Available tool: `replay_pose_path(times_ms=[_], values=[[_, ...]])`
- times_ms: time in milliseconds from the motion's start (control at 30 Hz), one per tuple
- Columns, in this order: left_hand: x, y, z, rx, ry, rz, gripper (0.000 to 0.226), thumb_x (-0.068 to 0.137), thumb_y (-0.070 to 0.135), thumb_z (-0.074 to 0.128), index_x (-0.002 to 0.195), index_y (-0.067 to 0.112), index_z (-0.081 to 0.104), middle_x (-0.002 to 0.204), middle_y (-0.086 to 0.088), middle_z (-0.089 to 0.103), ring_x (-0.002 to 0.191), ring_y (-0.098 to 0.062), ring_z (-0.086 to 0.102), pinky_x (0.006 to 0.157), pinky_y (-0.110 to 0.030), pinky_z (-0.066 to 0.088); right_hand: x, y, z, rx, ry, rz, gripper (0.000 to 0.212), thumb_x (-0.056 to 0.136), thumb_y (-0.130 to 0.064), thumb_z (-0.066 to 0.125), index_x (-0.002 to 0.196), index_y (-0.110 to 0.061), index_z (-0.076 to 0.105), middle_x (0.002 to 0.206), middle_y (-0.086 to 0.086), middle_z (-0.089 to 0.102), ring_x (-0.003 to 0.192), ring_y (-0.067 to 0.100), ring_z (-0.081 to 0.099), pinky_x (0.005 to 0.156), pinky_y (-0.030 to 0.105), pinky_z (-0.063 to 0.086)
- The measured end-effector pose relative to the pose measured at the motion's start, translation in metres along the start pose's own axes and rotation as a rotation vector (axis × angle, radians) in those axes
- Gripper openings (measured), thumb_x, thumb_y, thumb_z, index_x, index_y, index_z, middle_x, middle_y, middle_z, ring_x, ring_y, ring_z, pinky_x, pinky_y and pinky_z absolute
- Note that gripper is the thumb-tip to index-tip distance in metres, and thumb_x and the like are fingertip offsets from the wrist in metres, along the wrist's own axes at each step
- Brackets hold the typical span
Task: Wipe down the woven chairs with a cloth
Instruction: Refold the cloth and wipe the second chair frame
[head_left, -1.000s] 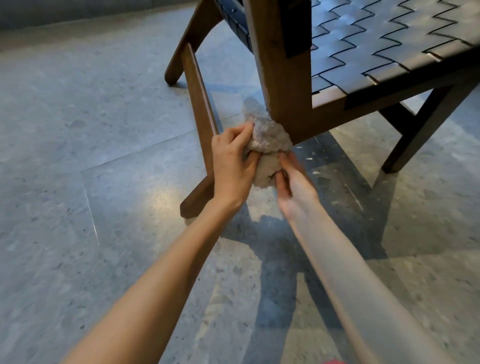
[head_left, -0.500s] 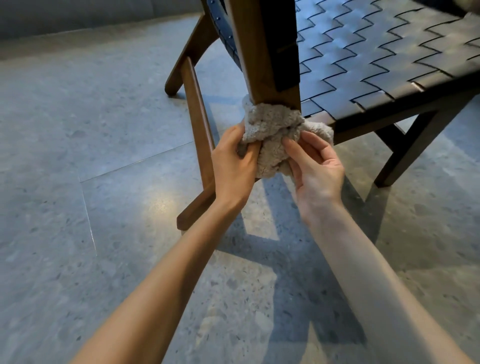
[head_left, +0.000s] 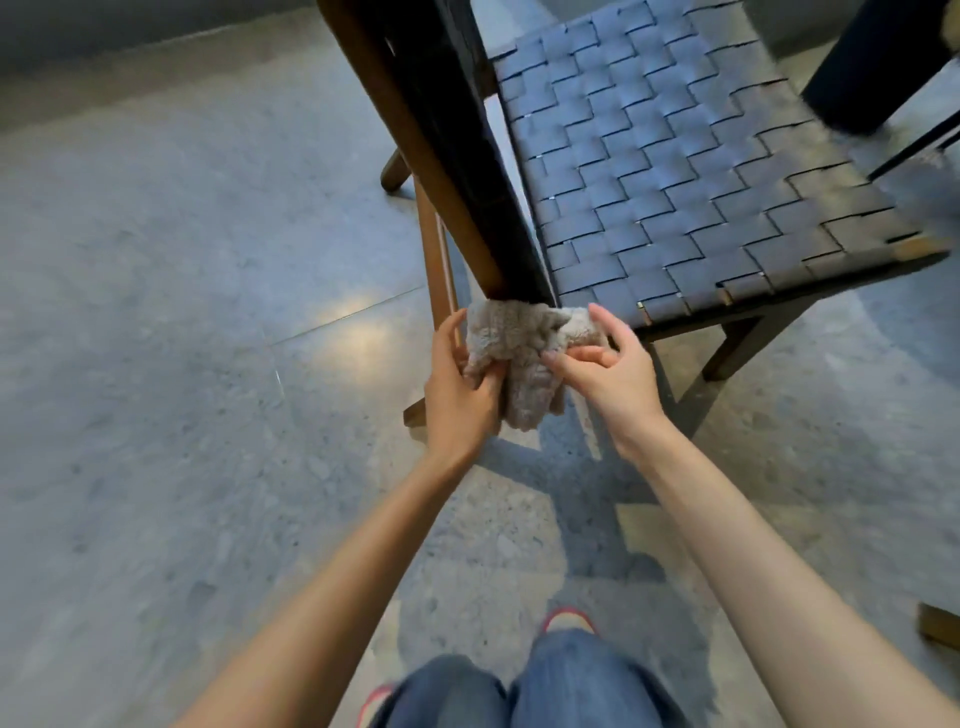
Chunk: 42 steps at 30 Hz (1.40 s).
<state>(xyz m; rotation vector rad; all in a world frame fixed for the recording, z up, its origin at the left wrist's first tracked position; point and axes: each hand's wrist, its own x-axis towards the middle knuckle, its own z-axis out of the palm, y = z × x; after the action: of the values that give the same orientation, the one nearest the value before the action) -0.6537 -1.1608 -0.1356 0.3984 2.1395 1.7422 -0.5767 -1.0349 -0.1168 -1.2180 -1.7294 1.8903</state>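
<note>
Nearest the camera, blue-jeaned knees (head_left: 524, 686) and red-edged shoes (head_left: 567, 618) stand on a grey speckled stone-tile floor (head_left: 171, 415) crossed by the chair's shadow. Both bare forearms reach forward: the left hand (head_left: 457, 384) clutches the left side of a crumpled beige terry cloth (head_left: 519, 358) between thumb and fingers, while the right hand (head_left: 610, 369) pinches its right side with loosely spread fingers. The cloth is bunched against the lower end of the brown wooden back post of the chair with the dark woven-strap seat (head_left: 675, 182), which extends beyond the hands.
</note>
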Motion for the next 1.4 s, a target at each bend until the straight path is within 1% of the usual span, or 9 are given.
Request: replay_pose_path(times_ms=[267, 500, 600, 733, 867, 1033, 1133, 1233, 1400], values=[[-0.062, 0.139, -0.055, -0.032, -0.134, -0.167, 0.049, 0.086, 0.004, 0.062, 0.13, 0.018, 0.045, 0.1, -0.004, 0.065, 0.09, -0.01, 0.063, 0.075, -0.014, 0.05, -0.095, -0.127, -0.015, -0.212, -0.052, 0.098, 0.048, 0.066, -0.003, 0.084, 0.11, -0.01, 0.066, 0.073, -0.001, 0.067, 0.07, 0.007, 0.062, 0.08, 0.026, 0.053], [-0.093, 0.267, -0.131, 0.076, -0.182, -0.101, 0.036, 0.083, 0.01, 0.066, 0.094, 0.041, 0.05, 0.097, 0.006, 0.06, 0.085, -0.008, 0.059, 0.072, -0.02, 0.05, -0.189, -0.249, -0.013, -0.146, -0.057, 0.08, 0.014, 0.078, 0.004, 0.073, 0.09, -0.002, 0.069, 0.068, 0.007, 0.066, 0.059, 0.01, 0.064, 0.065, 0.021, 0.058], [-0.092, 0.312, -0.162, 0.219, -0.218, -0.027, 0.03, 0.078, 0.008, 0.069, 0.092, 0.03, 0.053, 0.111, 0.001, 0.049, 0.093, -0.009, 0.053, 0.074, -0.01, 0.044, -0.215, -0.287, -0.012, -0.236, -0.031, 0.009, 0.011, 0.079, 0.003, 0.073, 0.089, -0.003, 0.07, 0.067, 0.006, 0.065, 0.056, 0.007, 0.063, 0.062, 0.02, 0.056], [-0.079, 0.357, -0.194, 0.364, -0.277, 0.167, 0.03, 0.07, 0.016, 0.077, 0.084, 0.021, 0.052, 0.13, 0.013, 0.046, 0.114, -0.007, 0.035, 0.092, -0.017, 0.035, -0.229, -0.32, -0.009, -0.529, 0.043, -0.177, 0.016, 0.079, -0.015, 0.076, 0.082, -0.027, 0.067, 0.089, -0.004, 0.058, 0.079, 0.007, 0.054, 0.081, 0.026, 0.045], [-0.06, 0.39, -0.206, 0.296, -0.277, 0.064, 0.039, 0.067, 0.028, 0.083, 0.074, 0.026, 0.045, 0.082, 0.012, 0.06, 0.078, -0.012, 0.052, 0.069, -0.034, 0.047, -0.225, -0.352, -0.002, -0.599, 0.013, -0.269, 0.016, 0.086, -0.016, 0.068, 0.084, -0.027, 0.057, 0.122, -0.015, 0.049, 0.115, 0.009, 0.038, 0.1, 0.029, 0.031], [-0.022, 0.408, -0.203, 0.252, -0.344, 0.082, 0.058, 0.066, 0.022, 0.085, 0.09, 0.021, 0.033, 0.077, 0.01, 0.041, 0.063, -0.001, 0.042, 0.054, -0.012, 0.038, -0.199, -0.377, 0.006, -0.505, -0.01, -0.216, 0.011, 0.093, -0.018, 0.057, 0.094, -0.019, 0.047, 0.077, -0.005, 0.057, 0.079, 0.026, 0.058, 0.078, 0.052, 0.048], [0.006, 0.417, -0.199, 0.277, -0.408, 0.037, 0.06, 0.072, 0.035, 0.079, 0.111, 0.026, 0.034, 0.093, 0.009, 0.046, 0.08, -0.004, 0.051, 0.067, -0.007, 0.043, -0.175, -0.39, 0.003, -0.524, 0.009, -0.235, 0.012, 0.095, -0.015, 0.053, 0.102, -0.017, 0.043, 0.082, -0.003, 0.054, 0.081, 0.024, 0.056, 0.079, 0.05, 0.046], [0.04, 0.416, -0.195, 0.384, -0.476, 0.118, 0.032, 0.082, 0.047, 0.06, 0.107, 0.028, 0.054, 0.103, 0.006, 0.058, 0.095, -0.011, 0.055, 0.084, -0.026, 0.049, -0.147, -0.399, -0.005, -0.601, -0.043, -0.23, 0.021, 0.091, -0.014, 0.057, 0.106, -0.026, 0.048, 0.104, 0.001, 0.056, 0.101, 0.022, 0.052, 0.091, 0.044, 0.043], [0.103, 0.423, -0.183, 0.522, -0.471, 0.009, 0.017, 0.086, 0.038, 0.064, 0.093, 0.023, 0.059, 0.082, 0.011, 0.056, 0.075, -0.006, 0.052, 0.059, -0.005, 0.039, -0.094, -0.422, -0.003, -0.866, -0.341, -0.08, 0.018, 0.091, -0.022, 0.059, 0.108, -0.026, 0.061, 0.086, -0.016, 0.046, 0.099, 0.016, 0.038, 0.095, 0.035, 0.031]])
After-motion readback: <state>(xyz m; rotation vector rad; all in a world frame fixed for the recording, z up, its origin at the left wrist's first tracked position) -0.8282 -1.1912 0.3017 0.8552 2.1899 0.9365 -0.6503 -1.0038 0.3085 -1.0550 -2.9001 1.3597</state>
